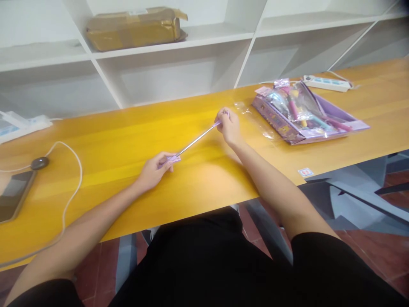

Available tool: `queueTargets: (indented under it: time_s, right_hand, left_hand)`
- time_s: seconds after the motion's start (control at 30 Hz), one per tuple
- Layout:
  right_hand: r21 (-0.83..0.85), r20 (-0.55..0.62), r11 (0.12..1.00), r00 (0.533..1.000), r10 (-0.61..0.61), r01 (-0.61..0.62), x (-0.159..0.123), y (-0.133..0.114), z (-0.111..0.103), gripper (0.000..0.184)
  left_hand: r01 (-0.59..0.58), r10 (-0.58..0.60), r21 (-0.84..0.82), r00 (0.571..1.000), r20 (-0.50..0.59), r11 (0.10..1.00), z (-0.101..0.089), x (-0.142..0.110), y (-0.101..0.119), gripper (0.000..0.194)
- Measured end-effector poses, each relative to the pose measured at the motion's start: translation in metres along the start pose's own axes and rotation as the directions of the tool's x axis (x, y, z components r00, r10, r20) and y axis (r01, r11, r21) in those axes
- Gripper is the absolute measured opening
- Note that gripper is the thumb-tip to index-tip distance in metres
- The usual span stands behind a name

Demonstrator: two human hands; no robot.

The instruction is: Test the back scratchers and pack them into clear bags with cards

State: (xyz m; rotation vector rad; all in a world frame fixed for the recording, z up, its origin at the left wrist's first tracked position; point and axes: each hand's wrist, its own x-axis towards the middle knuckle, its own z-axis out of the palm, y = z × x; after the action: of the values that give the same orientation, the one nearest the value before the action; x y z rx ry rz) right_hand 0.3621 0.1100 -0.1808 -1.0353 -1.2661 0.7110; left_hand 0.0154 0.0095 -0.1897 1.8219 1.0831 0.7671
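Note:
Between my hands a thin silver rod with light purple ends (196,140) stretches at a slant above the yellow table (128,145); it looks like a telescopic stick, its exact kind unclear. My left hand (155,171) is closed on the lower purple end, thumb on top. At the upper end, the fingers of my right hand (228,125) pinch the other purple part, mostly hidden by them. Clear plastic wrappers (266,134) lie just right of my right hand.
A purple display box (277,121) holds several wrapped colourful items at the right. Power strips (329,83) lie at the back right and left. A white cable (80,166) and dark tablet-like device (15,194) are at left. White shelves hold a taped carton (134,30).

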Motion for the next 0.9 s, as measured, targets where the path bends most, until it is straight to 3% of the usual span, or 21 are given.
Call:
queueTargets:
  time_s: [0.27,0.9]
  right_hand:
    - [-0.141,0.009,0.989,0.999,-0.037,0.038,-0.003,-0.003,-0.003,0.04]
    - [-0.262,0.089,0.965,0.996,0.0,0.024,-0.017,-0.008,0.004,0.055]
  left_hand:
    - [-0.01,0.01,-0.006,1.0,-0.019,1.0,-0.001,-0.002,-0.006,0.042]
    - [-0.008,0.008,0.013,1.0,-0.027,1.0,-0.005,-0.004,-0.007,0.044]
